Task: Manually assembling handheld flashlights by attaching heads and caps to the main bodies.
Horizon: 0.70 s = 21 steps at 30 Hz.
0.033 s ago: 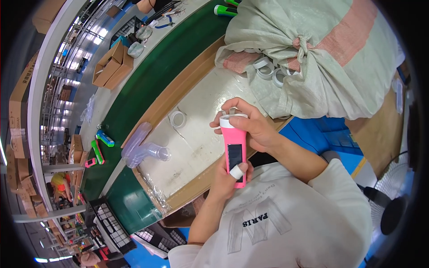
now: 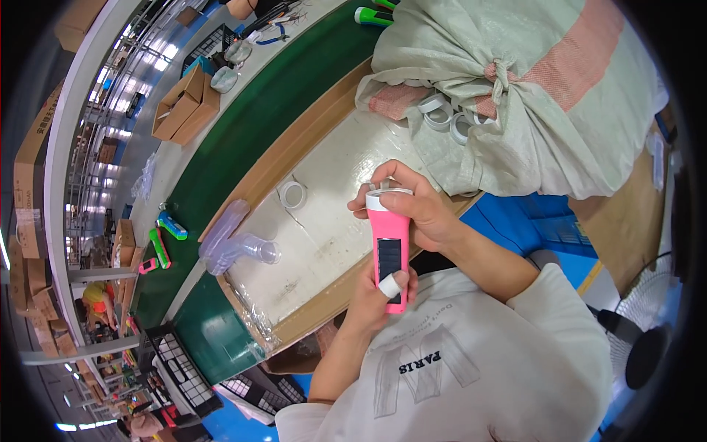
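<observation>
A pink flashlight (image 2: 390,227) is held in both hands in front of the white shirt (image 2: 471,353), just past the near edge of a pale tray (image 2: 324,250). Its lower end is gripped by the left hand (image 2: 368,296), whose thumb is wrapped in white tape (image 2: 389,286). The white head (image 2: 378,200) is clasped between the thumb and curled fingers of the right hand (image 2: 423,208); what the pale bit beside those fingertips is cannot be made out. In the tray, a white ring (image 2: 283,197) and clear plastic sleeves (image 2: 219,230) are seen. More rings (image 2: 428,103) are left at the mouth of a knotted sack (image 2: 545,132).
</observation>
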Motion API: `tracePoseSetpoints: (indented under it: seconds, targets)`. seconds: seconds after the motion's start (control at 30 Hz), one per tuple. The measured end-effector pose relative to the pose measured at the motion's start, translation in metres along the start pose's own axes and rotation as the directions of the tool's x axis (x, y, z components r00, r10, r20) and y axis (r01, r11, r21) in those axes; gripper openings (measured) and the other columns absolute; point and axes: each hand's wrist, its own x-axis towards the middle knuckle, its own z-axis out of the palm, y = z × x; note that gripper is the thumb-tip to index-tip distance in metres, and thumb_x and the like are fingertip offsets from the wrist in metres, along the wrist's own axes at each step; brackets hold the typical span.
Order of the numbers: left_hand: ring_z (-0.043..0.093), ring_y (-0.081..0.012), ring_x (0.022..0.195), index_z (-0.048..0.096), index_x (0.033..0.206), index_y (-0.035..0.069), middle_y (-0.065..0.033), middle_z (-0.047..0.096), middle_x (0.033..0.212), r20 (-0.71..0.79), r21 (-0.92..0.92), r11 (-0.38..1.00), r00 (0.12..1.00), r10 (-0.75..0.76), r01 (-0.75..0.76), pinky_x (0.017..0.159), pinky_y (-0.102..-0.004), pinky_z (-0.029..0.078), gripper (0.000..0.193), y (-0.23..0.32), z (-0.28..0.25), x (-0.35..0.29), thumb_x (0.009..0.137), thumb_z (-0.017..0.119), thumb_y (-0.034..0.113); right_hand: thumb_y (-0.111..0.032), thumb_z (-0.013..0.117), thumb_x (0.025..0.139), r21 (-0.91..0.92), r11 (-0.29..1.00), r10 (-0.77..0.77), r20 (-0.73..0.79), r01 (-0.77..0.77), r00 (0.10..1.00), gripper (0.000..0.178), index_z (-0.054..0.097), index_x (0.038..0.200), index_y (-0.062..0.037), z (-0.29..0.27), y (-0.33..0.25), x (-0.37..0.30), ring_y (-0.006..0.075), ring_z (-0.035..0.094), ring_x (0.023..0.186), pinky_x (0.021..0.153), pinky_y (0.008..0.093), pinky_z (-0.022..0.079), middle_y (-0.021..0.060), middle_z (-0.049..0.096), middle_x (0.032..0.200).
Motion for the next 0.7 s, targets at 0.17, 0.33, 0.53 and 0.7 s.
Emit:
tracePoseSetpoints:
  seconds: [0.17, 0.33, 0.53, 0.7]
  targets:
    - [0.054, -0.0187, 0.057, 0.046, 0.121, 0.003, -0.0120, 0.057, 0.080, 0.337, -0.481, 0.842, 0.938, -0.080, 0.245, 0.047, -0.0292, 0.042, 0.056, -0.004, 0.014, -0.019, 0.082, 0.072, 0.035, -0.026, 0.070, 0.081, 0.400, 0.917, -0.084, 0.203, -0.005, 0.976, 0.029, 0.047, 0.090, -0.0094, 0.002, 0.013, -0.003, 0.0299, 0.061, 0.102, 0.094, 0.0387, 0.049, 0.0148, 0.058, 0.100]
    - [0.054, -0.0141, 0.065, 0.054, 0.106, 0.002, -0.0059, 0.057, 0.077, -0.091, 0.324, 0.939, 0.984, 0.152, -0.115, 0.057, -0.0269, 0.044, 0.035, -0.001, 0.009, -0.010, 0.082, 0.073, 0.020, -0.027, 0.071, 0.076, -0.006, 0.988, -0.150, 0.139, 0.152, 0.979, 0.033, 0.048, 0.090, -0.0099, -0.001, 0.005, -0.006, 0.0272, 0.063, 0.091, 0.090, 0.0415, 0.051, 0.0152, 0.058, 0.097]
    - [0.053, -0.0099, 0.061, 0.049, 0.108, 0.004, -0.0038, 0.057, 0.076, -0.154, 0.499, 0.865, 0.977, 0.146, -0.051, 0.056, -0.0237, 0.044, 0.034, 0.014, 0.001, 0.012, 0.084, 0.071, 0.016, -0.025, 0.066, 0.082, -0.153, 0.984, -0.100, -0.035, 0.093, 0.994, 0.045, 0.044, 0.117, -0.0059, -0.005, -0.003, 0.004, 0.0239, 0.064, 0.092, 0.087, 0.0393, 0.052, 0.0148, 0.060, 0.098]
    - [0.059, -0.0128, 0.060, 0.048, 0.110, 0.004, -0.0082, 0.061, 0.079, -0.084, 0.219, 0.974, 0.996, -0.034, 0.052, 0.052, -0.0259, 0.050, 0.030, 0.046, -0.029, 0.037, 0.091, 0.062, 0.024, -0.024, 0.065, 0.089, -0.831, 0.550, -0.310, -0.110, 0.083, 0.944, 0.038, 0.051, 0.119, -0.0053, -0.045, -0.023, 0.026, 0.0220, 0.060, 0.101, 0.080, 0.0349, 0.049, 0.0099, 0.060, 0.109]
